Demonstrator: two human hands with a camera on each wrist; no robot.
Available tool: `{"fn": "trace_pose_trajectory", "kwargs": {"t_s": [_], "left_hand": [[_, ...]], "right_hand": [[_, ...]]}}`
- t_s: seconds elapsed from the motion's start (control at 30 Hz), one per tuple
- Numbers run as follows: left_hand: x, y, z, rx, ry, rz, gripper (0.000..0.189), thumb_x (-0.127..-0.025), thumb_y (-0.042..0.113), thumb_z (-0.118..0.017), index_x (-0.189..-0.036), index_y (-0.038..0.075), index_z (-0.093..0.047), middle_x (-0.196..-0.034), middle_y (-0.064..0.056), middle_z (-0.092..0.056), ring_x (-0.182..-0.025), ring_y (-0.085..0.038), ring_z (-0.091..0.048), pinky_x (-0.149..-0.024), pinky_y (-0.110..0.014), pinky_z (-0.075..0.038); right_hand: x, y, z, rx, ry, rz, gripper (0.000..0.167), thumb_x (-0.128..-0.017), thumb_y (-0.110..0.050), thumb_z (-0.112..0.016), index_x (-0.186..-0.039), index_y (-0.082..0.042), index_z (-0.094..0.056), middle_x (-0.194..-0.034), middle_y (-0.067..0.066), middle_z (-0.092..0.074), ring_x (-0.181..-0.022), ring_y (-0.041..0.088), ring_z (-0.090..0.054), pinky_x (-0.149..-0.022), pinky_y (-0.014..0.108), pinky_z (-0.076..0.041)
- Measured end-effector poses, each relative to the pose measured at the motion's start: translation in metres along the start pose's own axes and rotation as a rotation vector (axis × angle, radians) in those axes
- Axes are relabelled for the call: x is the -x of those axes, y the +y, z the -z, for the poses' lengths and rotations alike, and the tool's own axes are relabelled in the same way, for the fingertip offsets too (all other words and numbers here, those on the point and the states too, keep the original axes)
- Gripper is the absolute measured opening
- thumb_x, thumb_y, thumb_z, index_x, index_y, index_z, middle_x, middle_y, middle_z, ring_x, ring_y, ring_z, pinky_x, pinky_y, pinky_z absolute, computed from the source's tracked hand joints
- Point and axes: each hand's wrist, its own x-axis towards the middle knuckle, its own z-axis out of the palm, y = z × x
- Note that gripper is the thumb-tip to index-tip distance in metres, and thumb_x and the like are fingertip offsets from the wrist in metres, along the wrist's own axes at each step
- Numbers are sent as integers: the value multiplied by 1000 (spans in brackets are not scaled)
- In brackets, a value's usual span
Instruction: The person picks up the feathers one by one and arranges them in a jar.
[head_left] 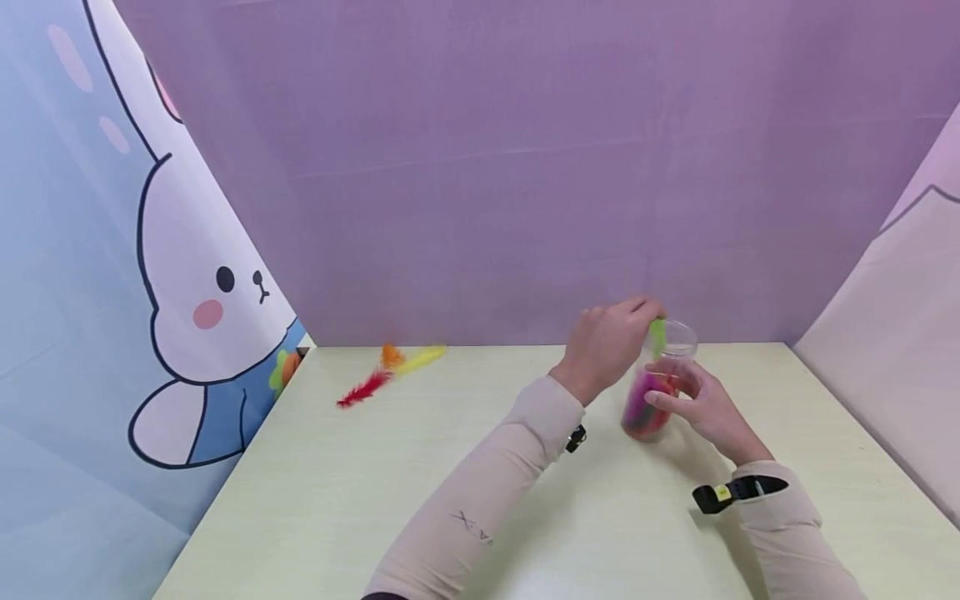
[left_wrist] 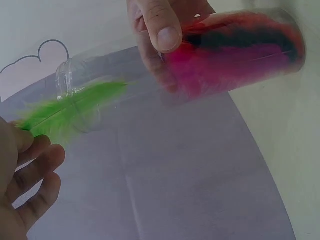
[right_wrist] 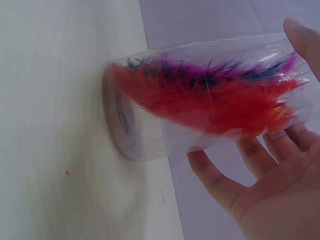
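Note:
A clear plastic jar (head_left: 647, 408), tilted to the right at its top, stands toward the right of the table with red, magenta and dark feathers (right_wrist: 210, 100) inside. My right hand (head_left: 705, 408) grips the jar round its side, thumb and fingers on opposite walls. Above the mouth, my left hand (head_left: 611, 342) pinches a green feather (left_wrist: 75, 107) by one end. The feather's other end reaches through the jar's open mouth in the left wrist view, above the feathers lower down.
At the back left of the table (head_left: 315, 500) lie a red feather (head_left: 365, 389), an orange feather (head_left: 391, 357) and a yellow feather (head_left: 422, 360). A purple cloth wall (head_left: 480, 183) rises along the table's back edge. Printed cloths hang at both sides.

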Motion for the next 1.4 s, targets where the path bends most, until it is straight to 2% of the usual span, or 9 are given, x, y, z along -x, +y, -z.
{"fn": "trace_pose_trajectory", "kwargs": {"t_s": [0.17,0.43,0.6,0.77,0.93,1.07,1.2,1.3,1.4], "left_hand": [[0,3,-1,-39,-34,-16,22,-104,21,-60,-122,27,-71,-114,12,-73,-77,-4,-70,-60,-14,-51],[2,4,-7,-62,-47,-12,27,-104,20,-58,-127,29,-69,-116,12,-71,-79,-4,-70,-60,-16,-53],[4,3,-8,-56,-56,2,30,-105,18,-56,-131,28,-68,-119,12,-72,-81,-4,-71,-58,-17,-52],[12,-2,-16,-56,-31,22,29,-105,19,-56,-130,27,-68,-115,12,-73,-78,-3,-69,-53,-15,-46],[28,-15,-28,-19,-11,87,24,-105,24,-57,-125,29,-70,-113,14,-73,-64,-3,-62,-47,-13,-37],[44,-30,-36,22,-9,154,22,-104,26,-60,-122,28,-72,-114,14,-74,-72,-3,-68,-53,-16,-46],[64,-46,-42,48,-33,233,19,-103,29,-61,-118,27,-73,-111,12,-75,-80,-4,-71,-61,-22,-53],[80,-58,-47,76,-73,306,18,-104,31,-60,-115,27,-73,-107,11,-76,-79,-5,-71,-60,-23,-53],[97,-71,-52,105,-104,378,16,-103,31,-61,-113,25,-73,-103,11,-77,-77,-6,-71,-58,-23,-51]], "right_hand": [[-1,2,1,10,12,7,61,-95,-35,-74,-146,-15,-47,-131,-7,-60,-116,1,-55,-96,25,-45],[-1,1,2,-4,10,7,64,-95,-34,-74,-149,-14,-45,-129,-10,-59,-115,-2,-53,-95,23,-44],[-2,2,1,7,2,7,67,-95,-36,-73,-151,-13,-43,-140,4,-58,-126,9,-52,-98,23,-44],[-3,4,0,3,-8,-3,69,-96,-38,-71,-152,-12,-41,-146,13,-56,-139,31,-47,-107,42,-42],[-3,4,0,-3,-9,-1,69,-96,-37,-72,-152,-11,-41,-147,15,-55,-141,38,-45,-110,54,-40],[-3,4,-1,19,-2,4,69,-96,-38,-72,-152,-11,-41,-146,11,-57,-138,30,-49,-105,36,-45],[-2,3,0,33,1,2,69,-96,-39,-72,-152,-12,-42,-145,8,-59,-133,15,-51,-96,18,-45],[-2,3,0,35,-1,4,70,-95,-39,-72,-152,-11,-42,-145,8,-58,-130,10,-51,-97,19,-44],[-1,3,-1,43,-1,3,69,-95,-40,-72,-151,-12,-43,-146,9,-58,-131,12,-51,-98,22,-44]]}}
